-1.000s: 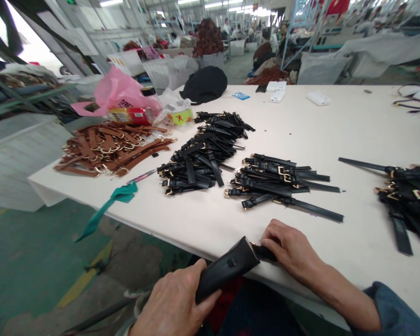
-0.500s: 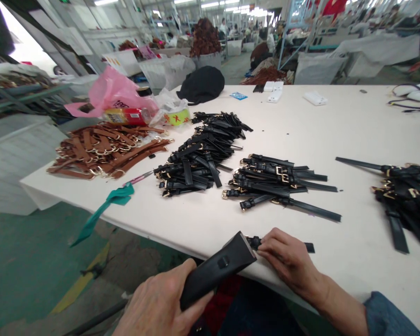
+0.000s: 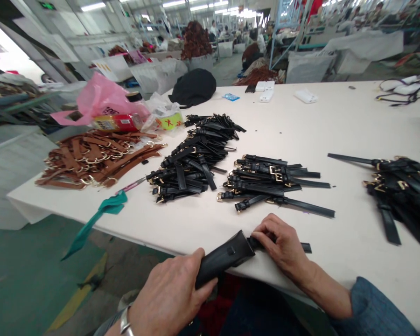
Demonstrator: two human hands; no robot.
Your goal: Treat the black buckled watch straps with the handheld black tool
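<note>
My left hand [image 3: 175, 284] is wrapped round a black handheld tool [image 3: 219, 261] shaped like a hair clipper, with a small switch on its upper face. The tool's wide head meets, or nearly meets, the end of a short black strap [image 3: 305, 248] at the table's front edge. My right hand [image 3: 278, 242] pinches that strap; its fingers cover the middle, and the tail shows to their right. Just beyond lies a small pile of black buckled straps [image 3: 276, 179] with gold buckles.
A longer heap of black straps [image 3: 203, 154] lies left of centre, another pile [image 3: 402, 191] at the right. Brown straps [image 3: 87, 158], a pink bag [image 3: 101, 100], a green cloth strip [image 3: 101, 214], scissors [image 3: 131, 185] and a black cap [image 3: 194, 87] are on the white table [image 3: 336, 121].
The view has swung slightly right. The tool's head has tilted and come closer to the strap end. My right fingers have shifted on the strap, covering more of its buckle end.
</note>
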